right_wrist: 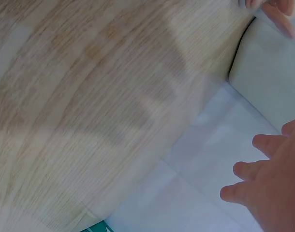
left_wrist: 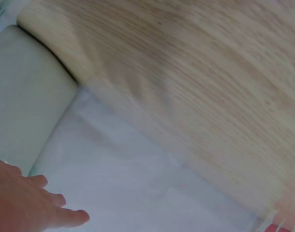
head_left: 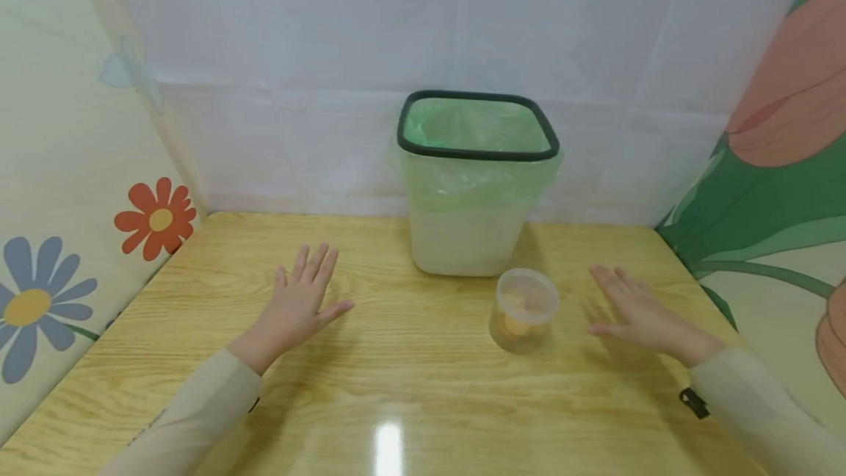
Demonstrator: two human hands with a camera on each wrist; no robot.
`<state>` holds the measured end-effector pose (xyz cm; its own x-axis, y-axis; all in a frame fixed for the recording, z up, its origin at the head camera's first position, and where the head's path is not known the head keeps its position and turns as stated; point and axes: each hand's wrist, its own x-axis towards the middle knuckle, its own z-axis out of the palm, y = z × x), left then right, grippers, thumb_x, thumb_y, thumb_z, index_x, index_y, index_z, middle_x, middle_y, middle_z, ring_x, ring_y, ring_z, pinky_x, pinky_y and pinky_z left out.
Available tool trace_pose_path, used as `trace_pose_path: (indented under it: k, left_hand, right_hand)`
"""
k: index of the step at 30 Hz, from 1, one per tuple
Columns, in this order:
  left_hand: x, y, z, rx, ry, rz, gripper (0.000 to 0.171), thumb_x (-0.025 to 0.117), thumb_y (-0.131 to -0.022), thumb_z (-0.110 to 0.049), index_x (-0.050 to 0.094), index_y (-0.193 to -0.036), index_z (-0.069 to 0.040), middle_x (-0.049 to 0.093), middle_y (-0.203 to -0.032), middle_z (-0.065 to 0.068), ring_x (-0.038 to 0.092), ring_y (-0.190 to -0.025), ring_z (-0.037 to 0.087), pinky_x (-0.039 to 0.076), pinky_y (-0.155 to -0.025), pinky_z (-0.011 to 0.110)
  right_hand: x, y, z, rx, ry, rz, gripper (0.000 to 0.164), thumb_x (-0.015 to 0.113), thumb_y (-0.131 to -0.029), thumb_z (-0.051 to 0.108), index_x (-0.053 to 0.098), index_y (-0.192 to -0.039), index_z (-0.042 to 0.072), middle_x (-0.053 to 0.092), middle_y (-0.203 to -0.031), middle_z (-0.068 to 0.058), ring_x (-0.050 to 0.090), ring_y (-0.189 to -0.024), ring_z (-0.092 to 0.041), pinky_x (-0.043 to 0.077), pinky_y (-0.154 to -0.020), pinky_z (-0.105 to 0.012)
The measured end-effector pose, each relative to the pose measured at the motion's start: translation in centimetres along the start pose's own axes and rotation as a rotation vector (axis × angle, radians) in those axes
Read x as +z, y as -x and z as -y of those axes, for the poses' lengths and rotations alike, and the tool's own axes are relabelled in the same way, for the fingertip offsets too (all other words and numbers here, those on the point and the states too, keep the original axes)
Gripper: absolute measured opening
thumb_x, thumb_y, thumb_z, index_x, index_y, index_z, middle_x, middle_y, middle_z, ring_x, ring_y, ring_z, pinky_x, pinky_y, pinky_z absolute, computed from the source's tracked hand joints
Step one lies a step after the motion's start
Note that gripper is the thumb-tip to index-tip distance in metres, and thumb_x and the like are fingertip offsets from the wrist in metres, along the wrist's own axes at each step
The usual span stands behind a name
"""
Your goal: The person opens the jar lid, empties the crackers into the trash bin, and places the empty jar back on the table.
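Observation:
My left hand [head_left: 297, 307] is over the left part of the table, fingers spread and straight, holding nothing. On the right, my right hand [head_left: 637, 314] has its fingers extended and thumb apart, also with nothing in it. Between the hands, closer to the right one, stands a clear round plastic tub [head_left: 527, 296] with several orange-yellow pieces [head_left: 518, 320] inside. Behind the tub is a pale trash bin [head_left: 463, 241] with a black rim [head_left: 479, 155] and a green plastic liner [head_left: 479, 186] folded over it. Both wrist views show spread fingers in front of the bin's side.
A wood-grain table [head_left: 396, 373] carries everything. White cloth [head_left: 297, 79] hangs behind it. Panels with painted flowers [head_left: 158, 219] stand at the left, and large leaves [head_left: 767, 189] decorate the right side. Dark straps [head_left: 694, 402] show by the sleeves.

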<state>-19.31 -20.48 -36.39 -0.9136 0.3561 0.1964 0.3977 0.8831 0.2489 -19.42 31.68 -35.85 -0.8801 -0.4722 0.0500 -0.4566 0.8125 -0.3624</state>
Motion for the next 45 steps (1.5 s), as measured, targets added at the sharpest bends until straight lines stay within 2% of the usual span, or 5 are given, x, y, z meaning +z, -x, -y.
trace_pose_path:
  k: [10,17,23,34,45]
  left_hand:
    - [0.6,0.2,-0.1,-0.001,0.129,-0.028,0.089,0.058,-0.096,-0.043,0.01,-0.153,0.005,0.007,-0.158,0.027,-0.005,-0.142,0.049,0.002,-0.101,0.077]
    - [1.1,0.4,-0.4,0.015,0.187,-0.015,0.087,0.057,-0.097,-0.042,0.011,-0.152,0.007,0.007,-0.157,0.03,-0.005,-0.142,0.051,0.0,-0.102,0.077]
    - [1.7,0.5,-0.3,0.029,0.18,0.005,0.087,0.058,-0.097,-0.042,0.012,-0.152,0.007,0.008,-0.157,0.029,-0.005,-0.142,0.049,0.001,-0.104,0.075]
    - [2.8,0.2,-0.6,0.072,0.087,0.027,0.086,0.059,-0.096,-0.041,0.014,-0.152,0.005,0.012,-0.157,0.026,-0.001,-0.143,0.049,0.005,-0.103,0.076]
    - [3.3,0.0,-1.0,0.104,0.061,0.015,0.085,0.059,-0.096,-0.041,0.016,-0.151,0.006,0.014,-0.157,0.025,0.003,-0.143,0.048,0.006,-0.105,0.074]
  right_hand:
    - [1.5,-0.4,0.4,0.014,-0.081,-0.002,0.1,0.073,-0.087,0.035,0.009,-0.153,-0.004,0.014,-0.153,-0.035,0.003,-0.137,-0.058,0.011,-0.101,-0.076]
    - [1.9,-0.5,0.7,-0.011,-0.06,-0.007,0.099,0.072,-0.088,0.035,0.01,-0.153,-0.005,0.016,-0.152,-0.036,0.008,-0.137,-0.058,0.013,-0.101,-0.075]
    - [2.1,-0.8,1.0,-0.001,-0.074,0.007,0.098,0.071,-0.088,0.037,0.01,-0.152,-0.006,0.015,-0.152,-0.035,0.008,-0.137,-0.058,0.014,-0.102,-0.074]
    - [2.9,-1.2,1.1,-0.018,-0.077,0.005,0.098,0.072,-0.088,0.037,0.012,-0.151,-0.008,0.016,-0.151,-0.037,0.009,-0.136,-0.058,0.014,-0.103,-0.073]
    - [2.9,-1.7,1.6,-0.046,-0.096,0.029,0.101,0.073,-0.086,0.037,0.011,-0.151,-0.008,0.015,-0.151,-0.038,0.009,-0.136,-0.059,0.012,-0.101,-0.075]
